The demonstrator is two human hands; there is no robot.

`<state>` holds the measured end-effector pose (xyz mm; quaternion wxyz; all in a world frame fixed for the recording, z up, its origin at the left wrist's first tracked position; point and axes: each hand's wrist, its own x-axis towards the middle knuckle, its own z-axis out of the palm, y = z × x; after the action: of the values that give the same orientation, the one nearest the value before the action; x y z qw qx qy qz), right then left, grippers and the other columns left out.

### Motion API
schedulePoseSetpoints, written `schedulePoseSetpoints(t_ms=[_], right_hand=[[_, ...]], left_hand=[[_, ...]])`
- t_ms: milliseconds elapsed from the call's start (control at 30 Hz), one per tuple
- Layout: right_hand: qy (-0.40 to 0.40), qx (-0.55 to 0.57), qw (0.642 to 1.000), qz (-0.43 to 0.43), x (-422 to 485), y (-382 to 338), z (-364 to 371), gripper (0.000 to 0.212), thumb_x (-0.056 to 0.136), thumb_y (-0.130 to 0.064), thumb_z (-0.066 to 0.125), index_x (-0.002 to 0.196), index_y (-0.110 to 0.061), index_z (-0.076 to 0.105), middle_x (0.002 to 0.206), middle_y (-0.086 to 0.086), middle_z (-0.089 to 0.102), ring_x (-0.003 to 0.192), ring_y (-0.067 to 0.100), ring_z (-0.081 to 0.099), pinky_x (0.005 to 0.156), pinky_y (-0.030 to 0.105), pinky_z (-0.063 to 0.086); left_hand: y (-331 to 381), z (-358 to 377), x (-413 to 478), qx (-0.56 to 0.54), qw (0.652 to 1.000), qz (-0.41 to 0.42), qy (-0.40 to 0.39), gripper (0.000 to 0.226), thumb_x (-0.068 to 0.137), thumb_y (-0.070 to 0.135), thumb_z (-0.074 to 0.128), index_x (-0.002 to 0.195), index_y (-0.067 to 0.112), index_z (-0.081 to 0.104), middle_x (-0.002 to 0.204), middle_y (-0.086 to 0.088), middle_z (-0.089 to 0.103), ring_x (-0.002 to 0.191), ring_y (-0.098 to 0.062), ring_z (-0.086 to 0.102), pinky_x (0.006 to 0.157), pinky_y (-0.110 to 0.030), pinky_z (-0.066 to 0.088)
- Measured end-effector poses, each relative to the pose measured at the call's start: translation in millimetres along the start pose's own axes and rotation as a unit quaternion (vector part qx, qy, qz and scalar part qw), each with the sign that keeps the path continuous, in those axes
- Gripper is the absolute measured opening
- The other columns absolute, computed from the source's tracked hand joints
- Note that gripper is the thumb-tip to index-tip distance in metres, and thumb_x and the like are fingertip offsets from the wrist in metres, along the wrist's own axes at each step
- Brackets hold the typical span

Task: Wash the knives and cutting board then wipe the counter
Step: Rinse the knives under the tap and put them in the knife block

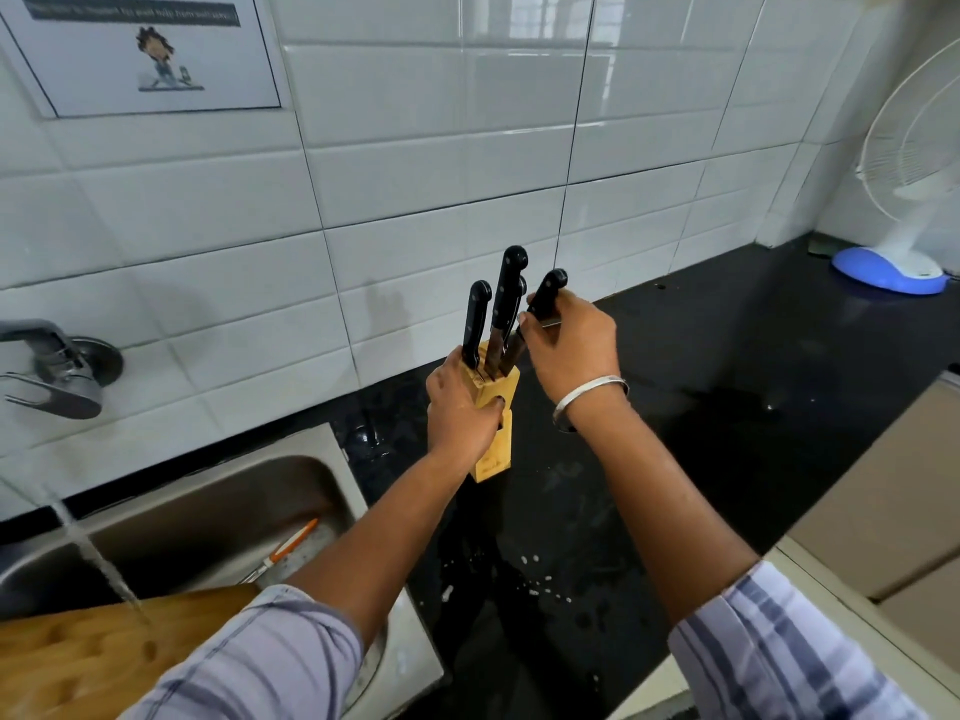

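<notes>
Knife [548, 292] handle lies gripped within right hand [574, 353] fingers [532, 332], above knife block [506, 387].

Knife block [497, 439] sits on the counter [727, 433] betw. the 2 hands: L hand [460, 407] wraps its left side, R hand [569, 348] is just up-right of it round the rightmost knife [549, 289], w/ the other knives [508, 293] standing in the block's top just left of the R hand. Left of & nearer than the L hand lies the sink [234, 491], a utensil [291, 543] in it & the cutting board [78, 652] across its near-left part; the tap [57, 366] is on the wall far left of that hand. Behind both hands is the tiled wall [441, 174] w/ a poster [140, 49] up-left; well right of the R hand a fan [885, 270] stands at the counter's back.
</notes>
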<state>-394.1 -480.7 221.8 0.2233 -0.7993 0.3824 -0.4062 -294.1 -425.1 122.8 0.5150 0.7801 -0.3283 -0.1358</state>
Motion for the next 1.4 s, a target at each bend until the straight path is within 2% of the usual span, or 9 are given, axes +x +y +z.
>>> schedulePoseSetpoints(t_ms=[167, 367, 500, 633, 833, 967, 1067, 1133, 1400], right_hand=[[-0.022, -0.01, 1.0, -0.004, 4, 2, 4, 0.024, 0.09, -0.022, 0.062, 0.11, -0.008, 0.061, 0.094, 0.007, 0.07, 0.085, 0.019, 0.067, 0.083, 0.029, 0.053], [-0.045, 0.028, 0.998, 0.021, -8, 12, 24, 0.036, 0.086, -0.011, 0.066, 0.115, -0.007, 0.044, 0.079, -0.001, 0.06, 0.073, 0.016, 0.061, 0.07, 0.027, 0.051], [0.044, 0.13, 0.988, 0.066, -25, 20, 41, 0.033, 0.083, -0.011, 0.068, 0.104, -0.013, 0.042, 0.087, -0.006, 0.057, 0.071, 0.003, 0.059, 0.067, 0.022, 0.052], [0.147, 0.162, 0.976, 0.012, -78, 15, 85, 0.026, 0.075, -0.007, 0.06, 0.087, -0.016, 0.038, 0.084, 0.003, 0.043, 0.069, 0.021, 0.045, 0.065, 0.032, 0.041], [-0.249, 0.106, 0.961, -0.056, -155, -15, 191, 0.011, 0.071, -0.011, 0.056, 0.075, -0.02, 0.051, 0.075, -0.002, 0.054, 0.068, 0.011, 0.05, 0.065, 0.021, 0.039], [-0.549, -0.116, 0.825, -0.065, -197, -33, 268, 0.02, 0.084, -0.012, 0.054, 0.098, -0.008, 0.068, 0.104, 0.013, 0.068, 0.103, 0.029, 0.062, 0.083, 0.027, 0.047], [-0.662, -0.204, 0.719, -0.054, -238, -47, 322, 0.027, 0.087, -0.018, 0.056, 0.109, -0.004, 0.066, 0.113, 0.016, 0.067, 0.106, 0.03, 0.063, 0.083, 0.029, 0.05], [-0.671, -0.23, 0.705, -0.021, -249, -36, 337, 0.036, 0.089, -0.023, 0.059, 0.12, -0.005, 0.06, 0.122, 0.015, 0.062, 0.112, 0.031, 0.06, 0.089, 0.032, 0.049], [-0.531, -0.193, 0.811, 0.152, -276, -21, 391, 0.027, 0.086, -0.028, 0.056, 0.106, -0.014, 0.066, 0.113, 0.011, 0.065, 0.103, 0.03, 0.063, 0.082, 0.034, 0.051]], left_hand=[[-3, -3, 0, -0.006, 1.0, -0.001, -0.011, 0.081, 0.078, 0.012, 0.07, 0.143, 0.033, 0.028, 0.143, 0.0, 0.029, 0.124, -0.025, 0.048, 0.098, -0.038, 0.048], [-13, -4, 0, -0.043, 0.999, 0.002, -0.024, 0.084, 0.077, 0.01, 0.07, 0.145, 0.034, 0.027, 0.144, 0.003, 0.029, 0.128, -0.02, 0.044, 0.101, -0.037, 0.046], [-32, -13, -8, -0.067, 0.997, -0.022, -0.026, 0.077, 0.078, 0.014, 0.07, 0.143, 0.031, 0.033, 0.141, 0.004, 0.035, 0.12, -0.018, 0.049, 0.098, -0.038, 0.049], [-80, -38, -26, -0.067, 0.992, -0.102, 0.021, 0.048, 0.082, 0.017, 0.069, 0.127, 0.025, 0.054, 0.124, -0.002, 0.048, 0.093, -0.013, 0.054, 0.086, -0.026, 0.05], [-197, -93, -71, -0.076, 0.943, -0.312, 0.091, 0.013, 0.082, 0.016, 0.061, 0.092, 0.021, 0.067, 0.094, 0.001, 0.069, 0.091, -0.017, 0.064, 0.08, -0.03, 0.051], [-250, -139, -107, -0.175, 0.857, -0.469, 0.12, 0.019, 0.093, 0.014, 0.048, 0.075, 0.018, 0.052, 0.072, -0.002, 0.05, 0.066, -0.02, 0.049, 0.054, -0.024, 0.035], [-291, -172, -123, -0.21, 0.814, -0.528, 0.125, 0.026, 0.095, 0.013, 0.045, 0.072, 0.015, 0.055, 0.072, -0.005, 0.053, 0.059, -0.015, 0.046, 0.05, -0.023, 0.037], [-294, -178, -129, -0.22, 0.802, -0.542, 0.123, 0.028, 0.098, 0.015, 0.041, 0.072, 0.017, 0.052, 0.072, -0.002, 0.052, 0.06, -0.013, 0.045, 0.051, -0.024, 0.035], [-318, -191, -140, -0.236, 0.769, -0.587, 0.086, 0.021, 0.1, 0.025, 0.038, 0.089, 0.02, 0.055, 0.09, 0.001, 0.056, 0.084, -0.016, 0.053, 0.072, -0.028, 0.04]])
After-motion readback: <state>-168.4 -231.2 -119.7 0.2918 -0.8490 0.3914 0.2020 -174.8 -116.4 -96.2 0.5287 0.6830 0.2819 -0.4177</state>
